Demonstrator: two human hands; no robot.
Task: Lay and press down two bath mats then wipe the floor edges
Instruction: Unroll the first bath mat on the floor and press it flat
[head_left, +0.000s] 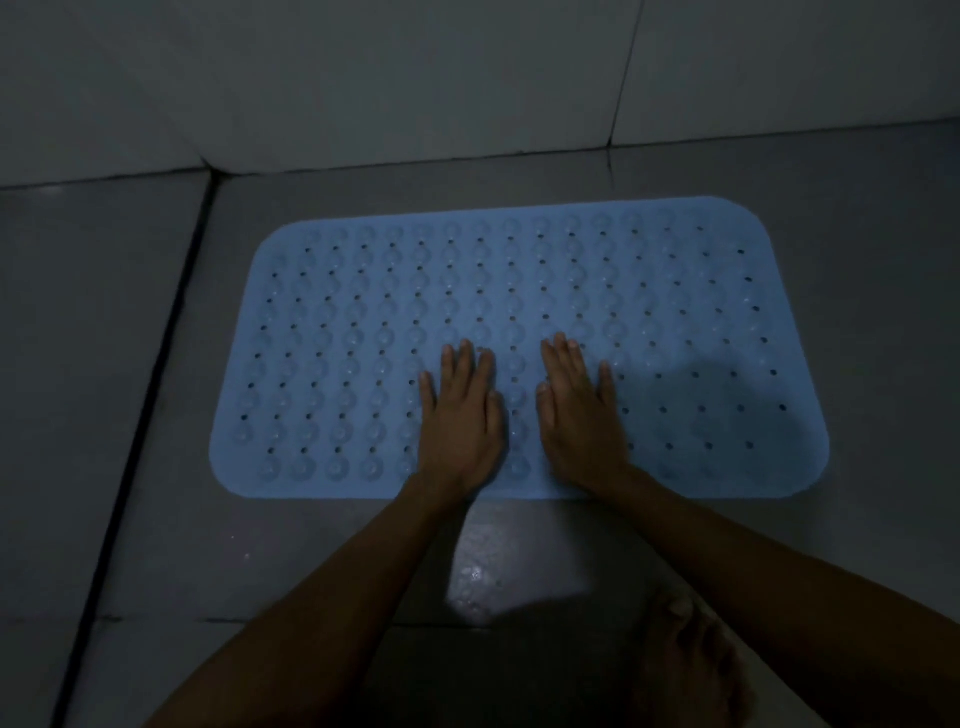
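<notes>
The blue bath mat (519, 291) is lying flat on the grey tiled floor (130, 415), its long far edge running near the base of the wall (415, 78). Its surface is showing rows of raised bumps and small drain holes; the corners are rounded.

Both hands are resting palm-down on the mat, close to its near edge and around its middle — side by side, a narrow strip of mat showing between them.
- The left hand (460, 415) is lying flat, fingers (462, 364) extended and held together, gripping nothing.
- The right hand (579, 415) is lying likewise, fingers extended and flat, thumb tucked inward, gripping nothing.

Both bare forearms are reaching in from the near side. A wet, shiny patch (488, 571) is glinting on the floor just below the mat — between the forearms. A bare foot (685, 670) is standing on the floor at lower right, in shadow.
</notes>
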